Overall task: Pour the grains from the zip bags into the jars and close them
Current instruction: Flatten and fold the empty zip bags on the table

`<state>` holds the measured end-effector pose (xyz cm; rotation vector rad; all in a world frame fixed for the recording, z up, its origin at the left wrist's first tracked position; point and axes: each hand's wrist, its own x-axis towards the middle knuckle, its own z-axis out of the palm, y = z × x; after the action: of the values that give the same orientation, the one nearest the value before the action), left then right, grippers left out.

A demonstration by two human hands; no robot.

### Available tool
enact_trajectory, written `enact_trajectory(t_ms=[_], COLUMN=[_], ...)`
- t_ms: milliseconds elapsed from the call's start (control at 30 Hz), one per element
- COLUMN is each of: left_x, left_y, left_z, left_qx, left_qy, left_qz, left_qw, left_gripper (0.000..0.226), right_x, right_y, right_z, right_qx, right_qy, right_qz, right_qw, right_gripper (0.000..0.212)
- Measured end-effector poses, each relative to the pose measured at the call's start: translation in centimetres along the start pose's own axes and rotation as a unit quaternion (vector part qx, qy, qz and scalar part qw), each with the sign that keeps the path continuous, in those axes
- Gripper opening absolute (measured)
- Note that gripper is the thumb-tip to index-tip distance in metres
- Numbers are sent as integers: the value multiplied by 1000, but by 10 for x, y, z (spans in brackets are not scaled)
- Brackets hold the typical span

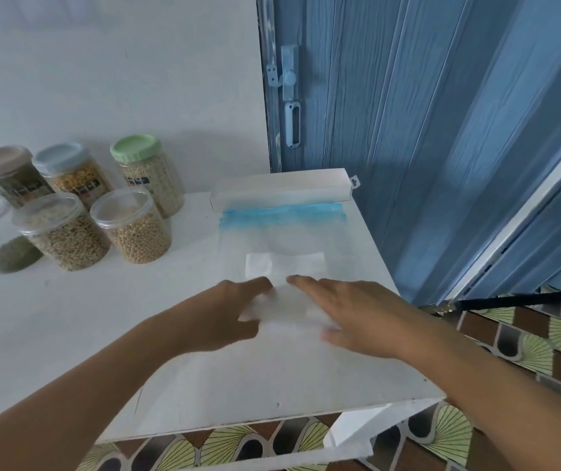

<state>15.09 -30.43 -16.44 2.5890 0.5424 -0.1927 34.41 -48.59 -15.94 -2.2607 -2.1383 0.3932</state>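
Both hands flat on empty zip bag (286, 253): left hand (224, 314), right hand (350, 314), fingers straight, holding nothing. Bag lies flat on counter (102, 317), blue zip end pointing away.

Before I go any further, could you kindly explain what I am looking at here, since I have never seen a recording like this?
There is no machine: a person wears a camera on the head, so this one picture looks forward and down at their own two bare hands. The left hand and the right hand lie with fairly straight fingers on a flat, clear zip bag with a blue strip, on a white table. It looks empty; neither hand seems to grip it. Behind the bag is a long white box. At the left stand five jars of grains, all lidded, beside a small greenish pile. A blue door is behind.
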Motion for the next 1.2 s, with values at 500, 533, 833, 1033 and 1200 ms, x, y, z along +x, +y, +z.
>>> enact_trajectory(t_ms=[500,533,833,1033,1200], left_x=[33,40,76,63,46], left_y=[-13,-18,-48,-33,-19], left_z=[-56,-58,-51,-62,-18], left_qx=[-15,-30,-206,92,184], left_qy=[-58,-74,-192,-22,105], left_qz=[-44,-50,-117,-91,38], left_qw=[997,996,952,991,977], left_gripper=[64,59,35,89,75], right_x=[82,83,71,73,76], right_y=[45,45,41,60,64], right_z=[-45,-46,-28,9,14], right_qx=[206,172,-7,66,50], right_qy=[-200,-191,-86,-13,-5], right_qz=[91,100,67,59,50], right_qw=[954,961,994,996,997], right_gripper=[69,72,76,56,51])
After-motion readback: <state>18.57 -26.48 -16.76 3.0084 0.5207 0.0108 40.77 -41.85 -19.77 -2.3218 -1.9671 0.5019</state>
